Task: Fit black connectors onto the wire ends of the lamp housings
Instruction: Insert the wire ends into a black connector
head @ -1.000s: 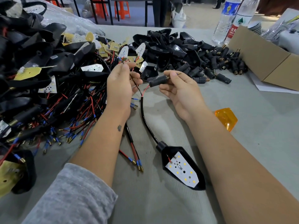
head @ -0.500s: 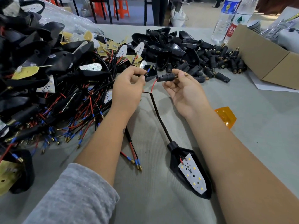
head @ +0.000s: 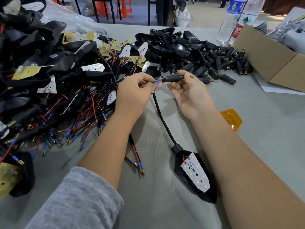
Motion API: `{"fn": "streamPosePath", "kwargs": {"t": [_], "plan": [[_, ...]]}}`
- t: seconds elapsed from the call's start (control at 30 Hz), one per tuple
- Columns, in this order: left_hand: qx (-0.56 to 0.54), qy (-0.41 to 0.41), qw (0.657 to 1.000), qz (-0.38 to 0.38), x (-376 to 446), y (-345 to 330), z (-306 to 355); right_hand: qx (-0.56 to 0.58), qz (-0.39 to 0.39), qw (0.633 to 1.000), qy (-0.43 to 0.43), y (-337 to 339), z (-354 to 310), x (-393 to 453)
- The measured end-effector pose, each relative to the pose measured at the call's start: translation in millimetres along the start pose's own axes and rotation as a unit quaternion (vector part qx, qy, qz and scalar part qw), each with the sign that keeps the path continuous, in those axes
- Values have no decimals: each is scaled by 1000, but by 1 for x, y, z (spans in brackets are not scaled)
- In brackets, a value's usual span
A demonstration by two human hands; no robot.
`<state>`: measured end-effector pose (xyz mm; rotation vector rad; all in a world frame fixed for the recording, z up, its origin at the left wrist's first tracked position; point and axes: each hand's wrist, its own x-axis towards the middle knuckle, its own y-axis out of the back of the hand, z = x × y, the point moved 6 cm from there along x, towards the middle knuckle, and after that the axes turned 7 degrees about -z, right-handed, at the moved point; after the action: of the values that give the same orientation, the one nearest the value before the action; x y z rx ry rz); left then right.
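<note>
A large heap of wired housings (head: 54,90) awaits at left, while the left hand (head: 133,91) pinches a wire end (head: 157,80) at the mouth of the connector (head: 170,78) gripped by the right hand (head: 188,91), so this unit's fitting appears underway, with spare connectors (head: 227,63) beyond.

2 water bottles (head: 231,19), 1 cardboard box (head: 270,63), 1 orange lens (head: 231,119).

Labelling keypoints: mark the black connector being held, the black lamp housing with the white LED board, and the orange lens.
black connector (head: 170,78), head view, barrel middle
black lamp housing with white LED board (head: 182,176), head view, left rim
orange lens (head: 231,119), head view, top face
</note>
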<state>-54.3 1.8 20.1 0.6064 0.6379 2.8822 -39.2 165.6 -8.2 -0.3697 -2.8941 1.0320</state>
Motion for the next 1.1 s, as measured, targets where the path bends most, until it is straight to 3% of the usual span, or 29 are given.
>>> {"fn": "streamPosePath", "kwargs": {"t": [0.4,0.63,1.1], "plan": [[-7,-39,999,30,0,4,4,10,-20,1000,5,-3,-1,-2],[-34,-47,998,-5,2,-1,3,27,-10,1000,4,-1,-1,0],[-42,-49,998,-5,-2,-2,10,-19,-8,1000,8,-4,-4,-3]]}}
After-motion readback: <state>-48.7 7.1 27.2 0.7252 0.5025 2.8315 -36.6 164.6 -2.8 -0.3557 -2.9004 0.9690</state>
